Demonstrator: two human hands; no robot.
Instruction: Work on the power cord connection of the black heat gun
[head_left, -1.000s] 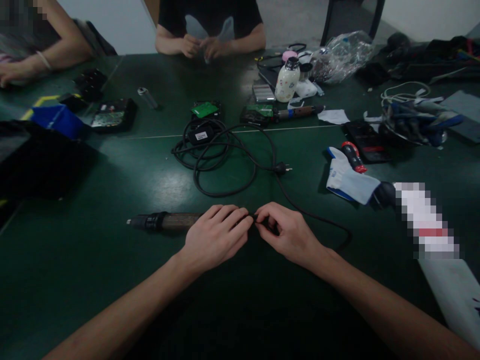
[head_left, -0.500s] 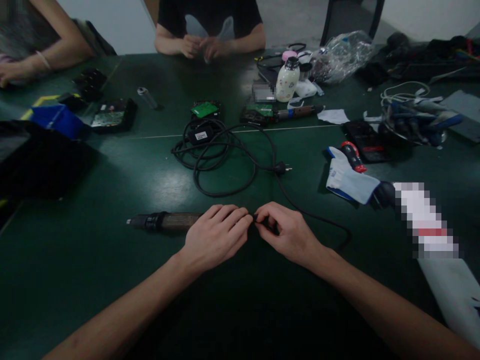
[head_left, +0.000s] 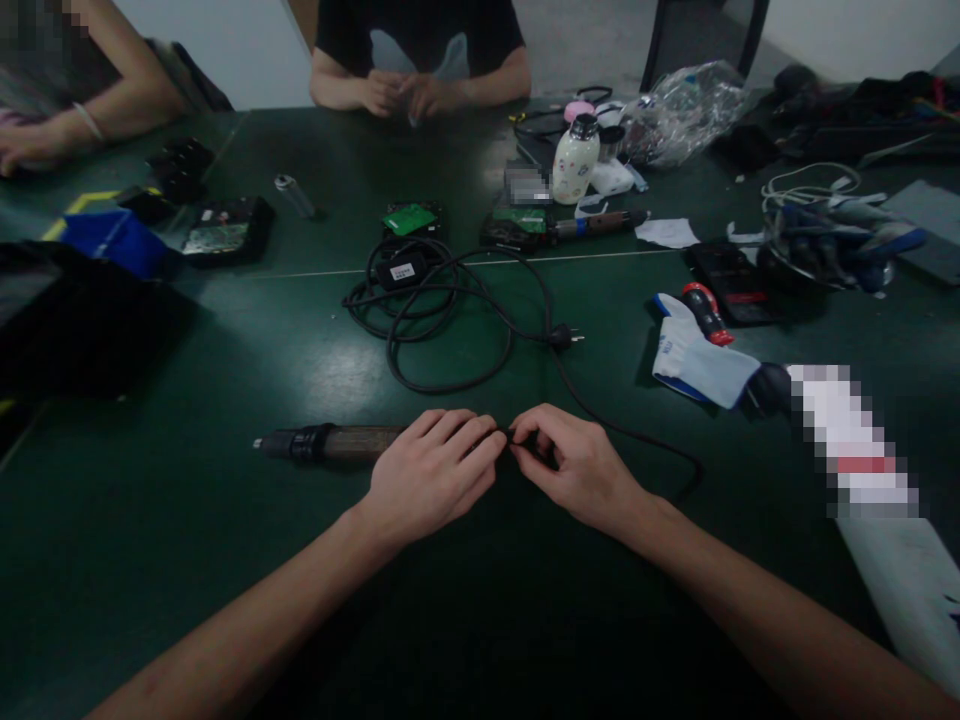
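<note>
A dark electric screwdriver [head_left: 356,443] lies along the green table with its bit end to the left. My left hand [head_left: 442,465] is wrapped over its rear end, hiding that part. Close against those fingertips, my right hand [head_left: 574,460] pinches the cable end at the back of the tool; the connector itself is mostly covered by the fingers. The black cable [head_left: 637,432] leads from near my right hand to a coil with an adapter block [head_left: 401,270] carrying a white label. A power plug [head_left: 562,337] rests beside the coil.
Beyond the coil lie circuit-board devices [head_left: 412,218], a second screwdriver [head_left: 600,224] and a floral bottle [head_left: 575,160]. Rightward are a glove [head_left: 701,360], a red-black handle [head_left: 706,312] and a phone-like black item [head_left: 731,283]. A black bag [head_left: 75,320] stands left. Two people sit across the table.
</note>
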